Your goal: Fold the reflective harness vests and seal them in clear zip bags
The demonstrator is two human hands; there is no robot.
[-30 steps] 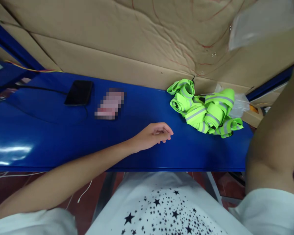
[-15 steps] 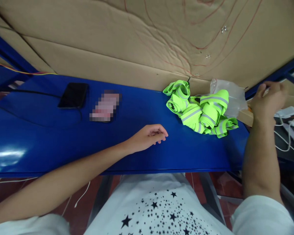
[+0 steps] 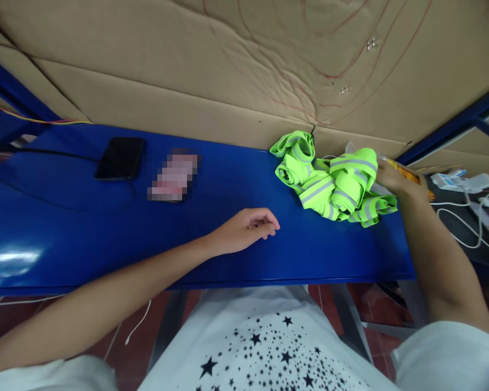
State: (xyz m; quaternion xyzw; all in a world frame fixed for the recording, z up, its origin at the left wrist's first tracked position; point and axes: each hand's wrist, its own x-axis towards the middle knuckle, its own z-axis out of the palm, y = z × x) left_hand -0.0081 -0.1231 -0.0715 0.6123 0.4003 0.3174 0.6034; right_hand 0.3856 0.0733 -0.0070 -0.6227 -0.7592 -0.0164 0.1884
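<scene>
My left hand (image 3: 255, 229) rests on the blue table (image 3: 236, 179), its fingers loosely curled together with nothing visible in them. Right of it lies a heap of neon green straps (image 3: 320, 187) with grey reflective stripes, partly rolled up. My right hand (image 3: 391, 176) is just beyond the right end of this heap, beside a piece of clear plastic (image 3: 383, 189). The straps hide its fingertips, so what they hold, if anything, cannot be seen. An orange-yellow item (image 3: 405, 172) shows behind that hand.
A black device (image 3: 120, 157) with a cable and a blurred phone-like object (image 3: 175, 176) lie at the left. Cardboard (image 3: 167, 70) stands along the back. White cables (image 3: 478, 233) and a white box-like item (image 3: 452, 179) are at the far right.
My right hand has moved left and down, from above the far right edge to behind the green straps. The orange-yellow item has come into view there. My left hand has stayed put.
</scene>
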